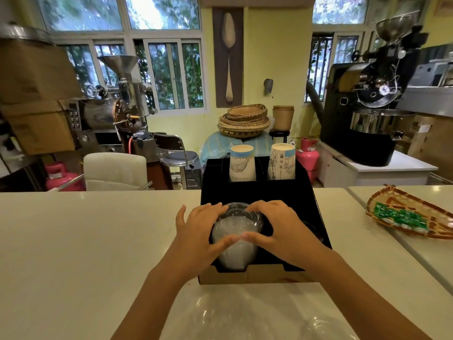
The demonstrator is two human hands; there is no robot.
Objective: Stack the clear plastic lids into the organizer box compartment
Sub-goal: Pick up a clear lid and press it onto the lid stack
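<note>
A black organizer box (pixel 296 195) stands on the white counter in front of me. A stack of clear plastic lids (pixel 235 231) sits in its front left compartment, the stack reaching down to the box's front edge. My left hand (pixel 196 231) wraps the stack's left side, and my right hand (pixel 282 229) wraps its right side. Both thumbs meet across the front of the stack. Two stacks of paper cups (pixel 242 163) (pixel 282 161) stand upside down in the rear compartments.
A crumpled clear plastic bag (pixel 245 315) lies on the counter near me. A woven tray with green packets (pixel 407 217) rests on the counter at the right. Behind the counter are a white chair (pixel 115 170), coffee roasters and pink gas cylinders.
</note>
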